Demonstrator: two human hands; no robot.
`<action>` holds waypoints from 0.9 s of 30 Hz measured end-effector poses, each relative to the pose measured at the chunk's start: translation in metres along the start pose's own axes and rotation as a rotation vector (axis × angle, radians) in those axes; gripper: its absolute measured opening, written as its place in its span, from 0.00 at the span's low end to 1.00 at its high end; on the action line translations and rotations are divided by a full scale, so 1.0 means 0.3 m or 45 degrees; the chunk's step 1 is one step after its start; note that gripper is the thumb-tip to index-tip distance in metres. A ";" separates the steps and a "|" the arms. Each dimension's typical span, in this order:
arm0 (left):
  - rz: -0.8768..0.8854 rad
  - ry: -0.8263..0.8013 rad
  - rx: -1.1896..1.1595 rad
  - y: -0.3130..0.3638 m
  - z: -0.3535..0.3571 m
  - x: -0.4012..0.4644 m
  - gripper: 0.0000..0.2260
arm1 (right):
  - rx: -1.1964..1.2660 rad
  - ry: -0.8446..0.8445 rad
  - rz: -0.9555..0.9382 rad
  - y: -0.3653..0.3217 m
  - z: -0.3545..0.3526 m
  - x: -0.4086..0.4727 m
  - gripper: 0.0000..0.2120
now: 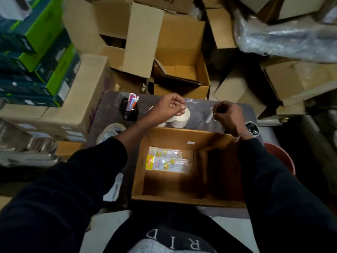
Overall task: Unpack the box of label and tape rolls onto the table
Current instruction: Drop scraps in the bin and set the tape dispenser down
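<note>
While both hands are hovering out past the far rim of the box (138,161), everything that's left to unpack is lying back toward the person, down inside it, so the next reach is probably going to be a pull-back-and-down rather than a stretch forward. The tabletop (109,106) is carrying the box at its near edge, and beyond that rim the white label rolls (179,118) are sitting on their flat ends, clustered so they're touching. The clear tape rolls (110,133) are lying off to the left, near the table edge.

Inside the box I'm only seeing two flat plastic packets (168,161), lying overlapped on the floor at the back left, long axis running left to right. The right half is sitting in shadow, so can't tell what's in there.

The left hand (170,106) is looking like the nearer one to those packets, its fingers curling on the top of a label roll. The right hand (225,114) is pinching something small and pale (211,110), too blurry to name.
</note>
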State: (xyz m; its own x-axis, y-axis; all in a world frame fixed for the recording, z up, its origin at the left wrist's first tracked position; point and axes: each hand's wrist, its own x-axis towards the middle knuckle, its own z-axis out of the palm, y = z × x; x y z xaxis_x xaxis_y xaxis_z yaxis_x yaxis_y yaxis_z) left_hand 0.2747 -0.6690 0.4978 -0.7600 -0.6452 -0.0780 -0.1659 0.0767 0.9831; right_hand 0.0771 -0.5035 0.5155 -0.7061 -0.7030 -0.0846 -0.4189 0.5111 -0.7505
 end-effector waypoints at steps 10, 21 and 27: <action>-0.138 -0.096 0.452 -0.035 0.333 0.313 0.10 | -0.238 -0.024 0.067 0.286 -0.082 0.279 0.13; -0.287 -0.021 0.825 -0.145 0.575 0.506 0.25 | -0.263 -0.203 -0.005 0.406 -0.016 0.454 0.18; -0.323 0.091 0.797 -0.179 0.609 0.508 0.13 | -0.263 -0.084 -0.125 0.435 -0.003 0.416 0.07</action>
State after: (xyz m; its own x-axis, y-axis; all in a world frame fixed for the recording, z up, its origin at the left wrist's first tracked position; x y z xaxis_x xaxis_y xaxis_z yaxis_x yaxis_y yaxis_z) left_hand 0.0529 -0.6326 0.4027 -0.6096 -0.7484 -0.2613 -0.6826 0.3279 0.6531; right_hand -0.0662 -0.5240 0.4076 -0.6203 -0.7816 -0.0655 -0.5963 0.5242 -0.6080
